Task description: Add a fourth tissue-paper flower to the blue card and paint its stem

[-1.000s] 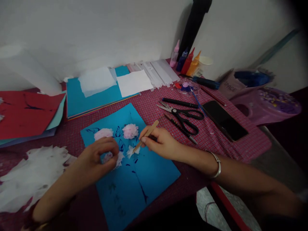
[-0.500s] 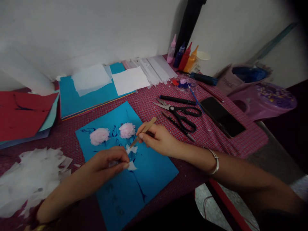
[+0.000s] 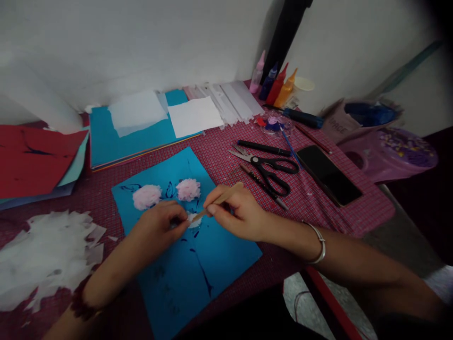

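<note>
My right hand (image 3: 235, 210) pinches a wooden craft stick (image 3: 226, 194), its lower end against a small clump of white tissue paper (image 3: 194, 221) on a blue sheet (image 3: 230, 255). From the other side, my left hand (image 3: 164, 224) is closed in a pinch, thumb and forefinger at the edge of that white tissue; its fingertips partly hide the piece. Two fluffy pale-pink paper flowers, one on the left (image 3: 146, 197) and one on the right (image 3: 188, 190), lie higher on the sheet among dark blue painted stems and leaves.
White tissue pieces (image 3: 53, 257) are heaped at the left. Scissors (image 3: 269, 165), a marker (image 3: 264, 148) and a phone (image 3: 329, 174) lie to the right. Paint bottles (image 3: 274, 87) stand by the wall. Blue sheets (image 3: 116, 151) with white paper lie behind, and red paper (image 3: 35, 160) is at far left.
My left hand has brought a white tissue piece up and forward to the clump under the stick. My right hand and the stick have shifted slightly right and tilted lower.
</note>
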The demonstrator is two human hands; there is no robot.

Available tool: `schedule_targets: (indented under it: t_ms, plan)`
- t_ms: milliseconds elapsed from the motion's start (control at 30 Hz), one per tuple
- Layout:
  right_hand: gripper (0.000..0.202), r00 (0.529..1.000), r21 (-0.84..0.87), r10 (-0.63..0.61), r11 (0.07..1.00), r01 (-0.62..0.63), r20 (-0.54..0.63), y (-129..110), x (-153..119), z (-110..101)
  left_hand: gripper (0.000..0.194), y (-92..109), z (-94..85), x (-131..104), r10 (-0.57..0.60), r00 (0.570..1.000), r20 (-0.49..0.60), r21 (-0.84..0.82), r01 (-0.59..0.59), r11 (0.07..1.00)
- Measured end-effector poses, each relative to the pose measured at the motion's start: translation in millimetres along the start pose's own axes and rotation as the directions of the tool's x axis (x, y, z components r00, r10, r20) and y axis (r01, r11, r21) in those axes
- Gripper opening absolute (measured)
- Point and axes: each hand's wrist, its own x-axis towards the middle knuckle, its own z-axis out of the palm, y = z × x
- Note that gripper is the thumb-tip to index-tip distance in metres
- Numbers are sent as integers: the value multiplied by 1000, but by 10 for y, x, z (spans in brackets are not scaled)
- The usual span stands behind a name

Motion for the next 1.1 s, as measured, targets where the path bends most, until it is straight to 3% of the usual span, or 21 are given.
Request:
schedule_targets:
  t_ms: [267,400,567,667,767,833,933,1033,1100]
  plan:
    - [14,984,-167,29,986,1,174,-34,8,16,11,9,-4,-1,-52,999,-17,-48,51,998]
    - [18,971,-241,6,969,53,237,-73,5,14,14,16,-137,-74,-89,993,-82,-101,81,992]
    - [19,960,-279,-15,955,97,281,-119,4,61,18,13,-302,-156,-126,971,-203,-20,125,992]
    - [17,968,-203,-11,977,63,249,-109,10,60,28,-20,-350,-193,-186,942,-280,6,195,981]
    - [13,991,31,127,991,-129,48,-68,34,4,38,-69,-427,-244,-235,902,-363,6,254,967]
    - [13,947,265,316,920,-290,-61,-26,58,-46,41,-102,-514,-292,-265,875,-404,-15,283,959]
    - [19,837,505,547,728,-463,-21,55,92,-91,41,-172,-659,-381,-307,816,-489,-58,321,945]
    - [22,738,583,672,577,-572,59,133,106,-76,38,-303,-755,-477,-339,741,-580,-115,338,934]
    - [25,702,596,706,525,-608,94,160,102,-52,38,-417,-794,-550,-343,704,-623,-133,336,932]
